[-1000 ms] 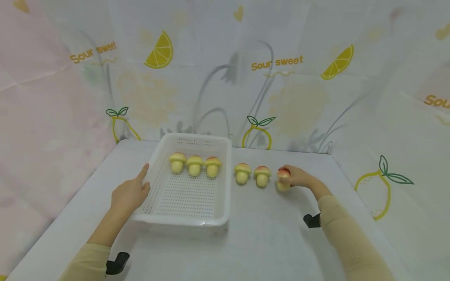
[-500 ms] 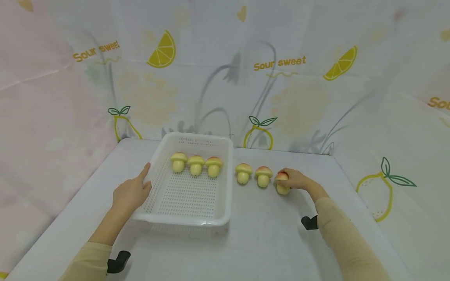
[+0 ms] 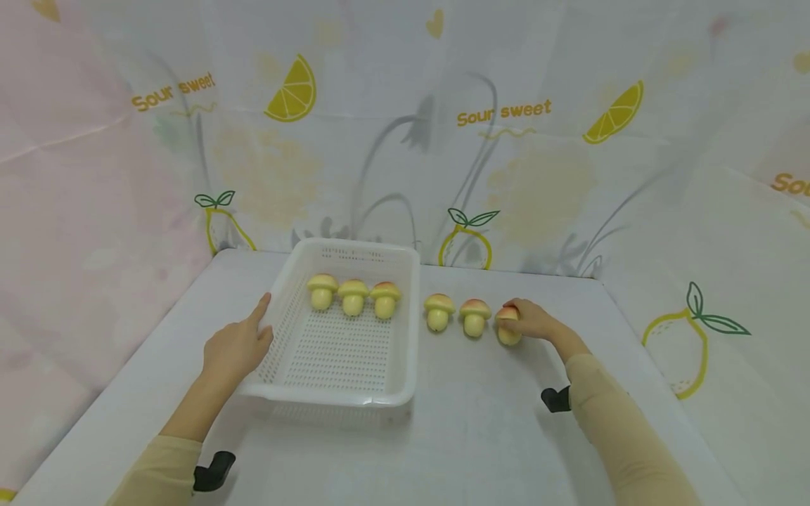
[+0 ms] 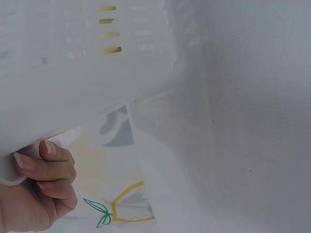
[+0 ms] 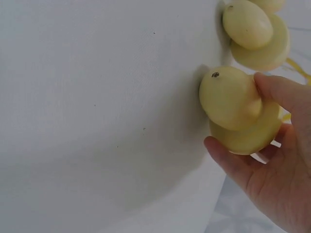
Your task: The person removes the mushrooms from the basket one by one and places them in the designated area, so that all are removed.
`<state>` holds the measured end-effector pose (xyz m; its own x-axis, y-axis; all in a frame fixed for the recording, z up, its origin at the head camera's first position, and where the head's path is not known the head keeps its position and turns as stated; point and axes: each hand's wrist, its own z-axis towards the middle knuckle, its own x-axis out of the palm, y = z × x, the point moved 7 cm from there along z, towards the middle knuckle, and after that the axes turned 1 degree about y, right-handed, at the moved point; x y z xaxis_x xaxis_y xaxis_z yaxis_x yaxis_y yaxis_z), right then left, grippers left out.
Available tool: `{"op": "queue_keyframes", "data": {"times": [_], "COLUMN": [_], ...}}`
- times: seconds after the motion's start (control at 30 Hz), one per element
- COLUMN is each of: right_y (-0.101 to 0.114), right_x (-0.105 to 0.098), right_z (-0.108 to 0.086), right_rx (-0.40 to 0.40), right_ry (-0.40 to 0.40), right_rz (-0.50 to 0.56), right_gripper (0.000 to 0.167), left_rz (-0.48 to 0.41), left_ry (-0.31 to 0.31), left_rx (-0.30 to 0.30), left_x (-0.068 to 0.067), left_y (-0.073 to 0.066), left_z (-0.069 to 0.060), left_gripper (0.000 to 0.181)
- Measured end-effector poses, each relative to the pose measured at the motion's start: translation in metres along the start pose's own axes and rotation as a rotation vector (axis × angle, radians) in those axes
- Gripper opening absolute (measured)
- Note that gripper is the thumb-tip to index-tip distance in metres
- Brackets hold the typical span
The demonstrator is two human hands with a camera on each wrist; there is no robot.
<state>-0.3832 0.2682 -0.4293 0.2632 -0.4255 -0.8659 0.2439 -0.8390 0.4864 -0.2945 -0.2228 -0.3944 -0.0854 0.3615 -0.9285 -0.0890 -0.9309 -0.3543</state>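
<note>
My right hand grips a toy mushroom with a pale yellow stem and reddish cap, at the right end of a short row on the table. The right wrist view shows the thumb and fingers around the cap of this mushroom, its stem pointing away from the palm. Two like mushrooms, one near and one farther left, lie beside it. My left hand holds the left rim of a white plastic basket; the left wrist view shows its fingers curled under the rim.
Inside the basket, three more mushrooms lie in a row toward the far wall. A white cloth covers the table. Behind it hangs a printed curtain with lemon pictures, close to the table's back edge.
My right hand has shifted the mushroom slightly left, closer to the two beside it. The left hand stays on the basket rim. The head view has moved a little.
</note>
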Motion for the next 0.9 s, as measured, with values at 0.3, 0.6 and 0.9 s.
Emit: {"op": "queue_keyframes", "data": {"times": [0.3, 0.6, 0.9], "right_y": [-0.003, -0.002, -0.002], "right_x": [0.001, 0.0, -0.01], "right_z": [0.002, 0.001, -0.001], "right_rx": [0.033, 0.042, 0.06], "right_ry": [0.029, 0.046, 0.036], "right_rz": [0.025, 0.007, 0.029], "right_gripper": [0.061, 0.066, 0.083], "left_rz": [0.005, -0.002, 0.0], "left_ry": [0.003, 0.003, 0.006], "left_rx": [-0.009, -0.012, -0.005], "left_x": [-0.003, -0.002, -0.001], "left_y": [-0.001, 0.0, -0.001], "left_z": [-0.002, -0.001, 0.0], "left_gripper": [0.057, 0.058, 0.058]}}
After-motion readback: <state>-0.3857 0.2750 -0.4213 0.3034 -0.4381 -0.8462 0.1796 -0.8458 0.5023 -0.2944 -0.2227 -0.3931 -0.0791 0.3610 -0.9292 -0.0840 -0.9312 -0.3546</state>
